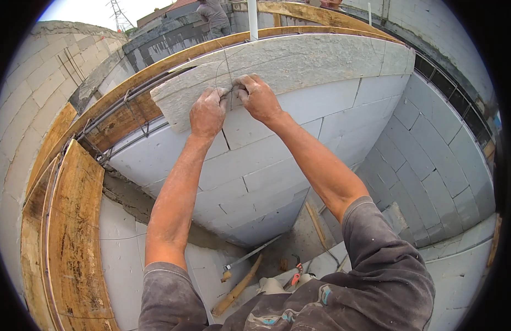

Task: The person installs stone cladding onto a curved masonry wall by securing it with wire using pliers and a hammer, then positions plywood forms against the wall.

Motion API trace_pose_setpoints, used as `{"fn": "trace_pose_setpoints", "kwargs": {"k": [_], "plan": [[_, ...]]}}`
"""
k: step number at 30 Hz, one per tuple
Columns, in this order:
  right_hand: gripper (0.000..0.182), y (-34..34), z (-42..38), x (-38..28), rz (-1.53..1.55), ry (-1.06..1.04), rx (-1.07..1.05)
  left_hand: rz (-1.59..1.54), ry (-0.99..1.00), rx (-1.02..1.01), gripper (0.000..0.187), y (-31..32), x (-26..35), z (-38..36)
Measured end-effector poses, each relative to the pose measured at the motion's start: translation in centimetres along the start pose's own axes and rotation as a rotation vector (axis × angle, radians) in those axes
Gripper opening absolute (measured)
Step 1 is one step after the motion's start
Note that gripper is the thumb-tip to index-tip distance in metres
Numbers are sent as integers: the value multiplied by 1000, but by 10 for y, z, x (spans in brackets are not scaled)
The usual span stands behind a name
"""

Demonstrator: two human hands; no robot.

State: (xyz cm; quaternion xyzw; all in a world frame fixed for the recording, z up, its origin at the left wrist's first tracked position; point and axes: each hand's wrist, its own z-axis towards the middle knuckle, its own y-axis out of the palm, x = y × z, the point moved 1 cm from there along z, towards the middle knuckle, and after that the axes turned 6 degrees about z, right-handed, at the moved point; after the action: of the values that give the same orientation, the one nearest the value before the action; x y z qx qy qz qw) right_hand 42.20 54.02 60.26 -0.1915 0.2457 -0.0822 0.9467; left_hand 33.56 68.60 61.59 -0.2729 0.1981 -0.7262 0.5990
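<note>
Both the left hand [207, 115] and the right hand [259, 100] are raised and close together, dusty at the fingers, each closed in a pinch on a thin wire [226, 58]. The wire loops up from the fingertips across the face of a long, rough grey board [305, 58] and reaches its top edge. Beside the left hand, a shorter slanting part of the grey facing [175, 102] runs out toward the left, its lower end uneven; whether it is a separate piece is hard to tell. The long board stands on edge along the top of a pale block wall [266, 165], whose joints show dark lines below the hands. Left of the hands, steel bars [126, 102] with bent ties lie along a curved wooden form [101, 129], and nearer the body a wide wooden plank [79, 231] stands in view. Behind the long board rises a white pipe [253, 19]. To the right, a grey block wall [437, 160] meets the pale one at a corner. Low down, near the torso, are a rough wooden stick [238, 287] and a tool with a red part [296, 278], too small to identify. Farther off, a person in grey [214, 17] is near a wall, and a lattice pylon [119, 15] stands against the sky.
</note>
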Motion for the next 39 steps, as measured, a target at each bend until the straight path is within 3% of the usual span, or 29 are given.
{"fn": "trace_pose_setpoints", "kwargs": {"k": [4, 13, 16, 22, 25, 28, 34, 39], "plan": [[22, -9, 7, -10, -135, 54, -67, 44, -4, 41, 18, 3, -4, 3], [19, -25, 33, -14, -432, -126, -293, 6, -90, -57, 16, -6, 2, 8], [20, -32, 40, -17, -494, -237, -384, -34, -27, 3, 15, -4, -1, 6], [20, -26, 32, -7, -546, -332, -377, -51, -55, 2, 15, -10, 4, 10], [20, -19, 22, 1, -580, -429, -259, -25, -53, 11, 14, -17, 8, 16], [19, -15, 4, 10, -639, -308, -408, 97, 45, -23, 13, -21, 10, 22], [22, -18, -10, 3, -248, -105, -77, 56, 136, -123, 12, -28, 3, 34], [21, -4, 2, -15, -161, -132, -65, 84, 189, -172, 13, -32, 4, 42]]}}
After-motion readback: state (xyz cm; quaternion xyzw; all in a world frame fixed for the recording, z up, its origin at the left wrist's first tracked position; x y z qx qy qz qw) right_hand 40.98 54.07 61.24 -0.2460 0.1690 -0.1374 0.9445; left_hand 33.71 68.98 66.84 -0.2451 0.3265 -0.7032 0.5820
